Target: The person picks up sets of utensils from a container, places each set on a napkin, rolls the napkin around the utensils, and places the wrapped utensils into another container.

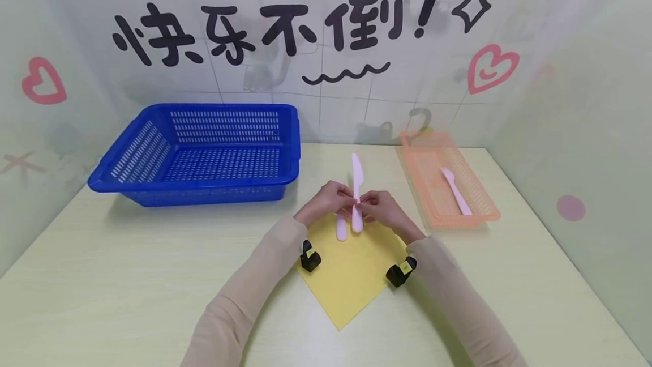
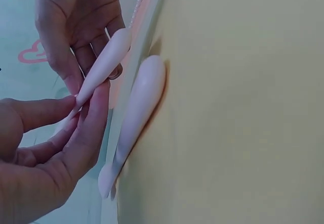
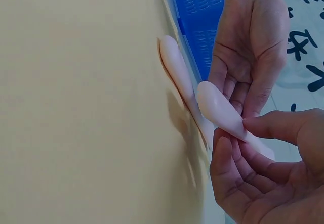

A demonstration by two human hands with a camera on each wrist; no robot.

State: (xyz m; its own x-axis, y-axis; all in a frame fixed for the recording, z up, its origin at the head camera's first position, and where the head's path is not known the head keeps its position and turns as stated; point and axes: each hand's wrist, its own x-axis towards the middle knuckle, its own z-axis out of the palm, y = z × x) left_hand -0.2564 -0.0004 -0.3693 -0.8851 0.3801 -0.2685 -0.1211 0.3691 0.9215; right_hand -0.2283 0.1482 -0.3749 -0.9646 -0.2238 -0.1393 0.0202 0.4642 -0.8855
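Observation:
A pale pink plastic knife (image 1: 358, 177) is held above a yellow sheet (image 1: 346, 282), blade pointing away and handle toward me. My left hand (image 1: 330, 198) pinches it from the left between thumb and fingers, near where handle meets blade. From the other side, my right hand (image 1: 383, 207) pinches it with thumb and fingertips at about the same place. Under the hands, a second pink utensil (image 2: 142, 97) lies on the sheet near its far edge; in the head view only its handle (image 1: 341, 228) shows, and its kind cannot be told.
A large blue plastic basket (image 1: 204, 188) stands at the back left. At the back right is a shallow orange basket (image 1: 433, 208) with another pink utensil (image 1: 455, 191) lying in it. Walls with printed sheeting (image 1: 321, 78) rise behind and at both sides of the table (image 1: 153, 276).

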